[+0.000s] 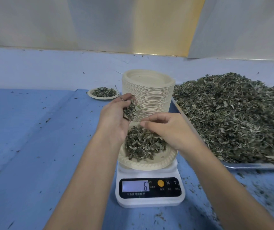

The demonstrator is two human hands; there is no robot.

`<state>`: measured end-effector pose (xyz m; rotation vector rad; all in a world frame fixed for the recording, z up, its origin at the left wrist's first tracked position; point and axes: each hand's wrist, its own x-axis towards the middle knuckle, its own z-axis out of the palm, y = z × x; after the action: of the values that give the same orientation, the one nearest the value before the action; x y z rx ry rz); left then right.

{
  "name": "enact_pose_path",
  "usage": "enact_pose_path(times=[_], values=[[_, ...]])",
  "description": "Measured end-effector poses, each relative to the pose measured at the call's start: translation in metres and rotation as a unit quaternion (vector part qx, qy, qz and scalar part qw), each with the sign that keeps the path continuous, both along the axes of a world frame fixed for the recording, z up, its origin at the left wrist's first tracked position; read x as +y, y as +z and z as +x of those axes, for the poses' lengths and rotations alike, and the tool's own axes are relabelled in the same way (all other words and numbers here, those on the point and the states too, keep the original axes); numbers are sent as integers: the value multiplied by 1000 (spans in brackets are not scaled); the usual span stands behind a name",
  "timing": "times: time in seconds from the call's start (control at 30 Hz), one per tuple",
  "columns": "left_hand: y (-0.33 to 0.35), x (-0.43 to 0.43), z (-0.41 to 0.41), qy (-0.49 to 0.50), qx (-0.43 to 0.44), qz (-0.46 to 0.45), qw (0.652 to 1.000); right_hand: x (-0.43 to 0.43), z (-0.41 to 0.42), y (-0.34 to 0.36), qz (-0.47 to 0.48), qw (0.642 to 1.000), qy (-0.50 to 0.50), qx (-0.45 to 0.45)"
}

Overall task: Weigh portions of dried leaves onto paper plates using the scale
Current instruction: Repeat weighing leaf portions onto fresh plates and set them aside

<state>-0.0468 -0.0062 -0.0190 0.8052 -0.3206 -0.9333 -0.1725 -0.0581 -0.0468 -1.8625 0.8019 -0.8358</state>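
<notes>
Head view: the scale stands on the blue table, its display reading 6. A plate sits on the scale, holding a pile of leaves. The left hand is raised over the plate's far left edge, palm turned inward, fingers curled round a clump of dried leaves. The right hand hovers over the pile from the right with its fingertips bunched together just above the leaves; whether they pinch anything I cannot tell. Just behind the hands rises a tall stack of unused plates. To its left, farther back, a filled plate rests on the table. At right, a metal tray carries a big heap of leaves. Leaf crumbs are scattered across the table.
</notes>
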Motion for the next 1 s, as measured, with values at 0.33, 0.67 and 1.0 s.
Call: enact_pose_path(times=[0.33, 0.67, 1.0], values=[[-2, -2, -2, -29, -62, 22, 997, -2, 0, 5, 9, 994, -51, -96], [-1, -3, -13, -75, -124, 32, 989, 0, 9, 0, 15, 988, -48, -149], [-4, -5, -19, -29, -227, 75, 970, -2, 7, -1, -7, 990, -77, -118]])
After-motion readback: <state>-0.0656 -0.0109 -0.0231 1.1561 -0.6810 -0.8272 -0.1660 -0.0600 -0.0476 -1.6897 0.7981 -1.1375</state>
